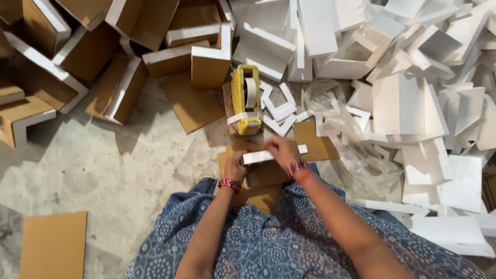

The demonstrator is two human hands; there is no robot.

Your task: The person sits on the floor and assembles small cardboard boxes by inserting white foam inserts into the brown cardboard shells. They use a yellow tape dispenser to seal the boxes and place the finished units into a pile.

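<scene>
The left hand (235,168) and the right hand (281,151) hold a white foam strip (257,157) against a brown cardboard piece (266,175) over the lap. Just beyond them, on the concrete floor (113,170), stands a yellow tape dispenser (245,101). White foam pieces (413,103) are piled at the right, folded cardboard corners (77,57) at the left.

We note a mottled concrete floor (119,170) carrying everything. On it lie brown cardboard corner pieces (119,88) heaped at upper left, white foam pieces (413,103) piled at right, a yellow tape dispenser (245,101) between them, crumpled clear plastic (356,160), and one flat cardboard sheet (53,245) at lower left.
</scene>
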